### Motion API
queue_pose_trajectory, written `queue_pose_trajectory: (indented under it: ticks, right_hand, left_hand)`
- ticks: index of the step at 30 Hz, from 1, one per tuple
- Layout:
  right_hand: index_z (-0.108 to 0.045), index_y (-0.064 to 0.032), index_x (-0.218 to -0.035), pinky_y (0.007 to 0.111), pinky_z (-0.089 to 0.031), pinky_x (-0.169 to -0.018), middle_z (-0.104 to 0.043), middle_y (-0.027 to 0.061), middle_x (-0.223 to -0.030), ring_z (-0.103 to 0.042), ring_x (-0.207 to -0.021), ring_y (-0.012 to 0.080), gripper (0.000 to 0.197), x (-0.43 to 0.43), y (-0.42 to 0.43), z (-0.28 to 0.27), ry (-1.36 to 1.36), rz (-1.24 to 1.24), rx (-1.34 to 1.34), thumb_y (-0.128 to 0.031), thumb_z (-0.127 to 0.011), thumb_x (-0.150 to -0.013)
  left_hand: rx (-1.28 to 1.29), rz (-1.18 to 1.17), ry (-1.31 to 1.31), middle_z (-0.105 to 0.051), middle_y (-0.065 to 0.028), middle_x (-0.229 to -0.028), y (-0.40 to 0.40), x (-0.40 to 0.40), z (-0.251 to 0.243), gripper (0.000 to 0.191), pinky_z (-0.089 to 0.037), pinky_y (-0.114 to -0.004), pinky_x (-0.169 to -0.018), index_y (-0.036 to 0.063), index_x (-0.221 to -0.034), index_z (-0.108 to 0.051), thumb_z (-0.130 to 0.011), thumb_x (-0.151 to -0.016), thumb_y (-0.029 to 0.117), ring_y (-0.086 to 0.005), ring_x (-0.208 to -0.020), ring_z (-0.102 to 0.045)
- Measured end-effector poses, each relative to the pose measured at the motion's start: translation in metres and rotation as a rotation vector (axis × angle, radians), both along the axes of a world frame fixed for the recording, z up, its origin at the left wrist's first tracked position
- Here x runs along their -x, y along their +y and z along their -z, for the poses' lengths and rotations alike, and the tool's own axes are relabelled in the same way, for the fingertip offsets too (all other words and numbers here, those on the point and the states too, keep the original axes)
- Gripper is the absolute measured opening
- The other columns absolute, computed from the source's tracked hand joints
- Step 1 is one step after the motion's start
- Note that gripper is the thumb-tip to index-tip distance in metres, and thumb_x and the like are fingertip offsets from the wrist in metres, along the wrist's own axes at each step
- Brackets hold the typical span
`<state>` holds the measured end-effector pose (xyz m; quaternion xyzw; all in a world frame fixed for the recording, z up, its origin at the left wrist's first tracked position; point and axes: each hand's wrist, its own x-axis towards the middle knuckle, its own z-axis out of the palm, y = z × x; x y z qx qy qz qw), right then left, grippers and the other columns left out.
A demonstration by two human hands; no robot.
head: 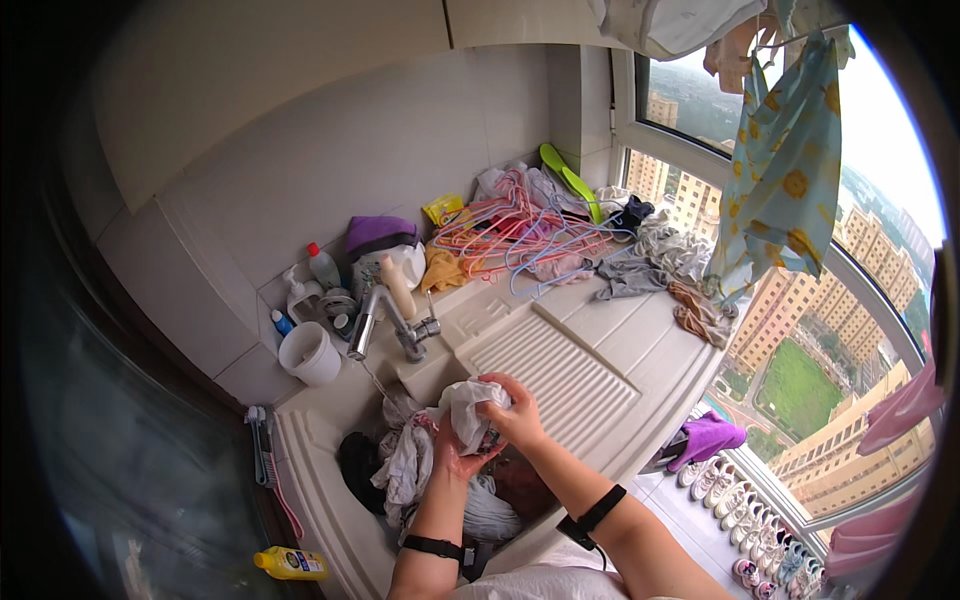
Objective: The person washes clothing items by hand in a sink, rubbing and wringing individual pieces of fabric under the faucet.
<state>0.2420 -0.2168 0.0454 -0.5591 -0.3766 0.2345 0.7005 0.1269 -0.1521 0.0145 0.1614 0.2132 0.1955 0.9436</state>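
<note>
Over a laundry sink, both hands hold a bunched white wet cloth. My left hand supports it from below, palm up. My right hand grips its right side and top, fingers curled. Piled in the basin under the hands are wet clothes, white, grey and black. A thin stream of water runs from the chrome faucet onto the pile. The ribbed washboard of the sink lies right of the hands. What the cloth is cannot be told.
A white cup and bottles stand behind the sink. Plastic hangers and crumpled clothes lie along the back counter. Brushes hang at the left edge, above a yellow bottle. Shoes line the floor below the window; a patterned cloth hangs at right.
</note>
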Motion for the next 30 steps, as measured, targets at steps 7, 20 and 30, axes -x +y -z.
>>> queue_pose_trajectory:
  ticks: [7,20,30]
  right_hand:
    - [-0.058,-0.0034,-0.094,0.033,-0.047,-0.067,-0.059,0.0068,-0.085,-0.057,-0.076,0.0189,0.028,-0.032,-0.083,0.043,1.014,0.335,-0.195,-0.027,-0.052,-0.081]
    - [-0.054,-0.0096,-0.110,0.042,-0.047,-0.084,-0.060,0.0090,-0.105,-0.058,-0.096,0.0278,0.042,-0.081,-0.108,0.069,1.188,0.152,-0.202,-0.043,-0.043,-0.087]
    - [-0.060,-0.0047,-0.099,0.035,-0.047,-0.073,-0.060,0.0085,-0.090,-0.057,-0.083,0.0218,0.034,-0.140,-0.100,0.052,0.638,0.201,0.099,-0.032,-0.045,-0.087]
  left_hand:
    - [-0.365,-0.187,0.246,-0.057,-0.0079,-0.106,-0.075,-0.069,0.011,0.043,-0.048,-0.036,-0.080,0.0053,-0.116,-0.050,-0.066,-0.076,0.008,-0.0204,-0.094,-0.057]
    - [-1.624,-0.086,0.672,-0.059,-0.0121,-0.095,-0.104,-0.124,-0.020,0.046,-0.047,-0.038,-0.081,0.0047,-0.102,-0.056,-0.071,-0.059,0.010,-0.0281,-0.093,-0.057]
    - [-1.779,-0.260,0.484,-0.057,-0.0165,-0.091,-0.100,-0.152,-0.045,0.041,-0.046,-0.043,-0.076,0.0055,-0.092,-0.055,-0.072,-0.057,0.019,-0.0362,-0.088,-0.054]
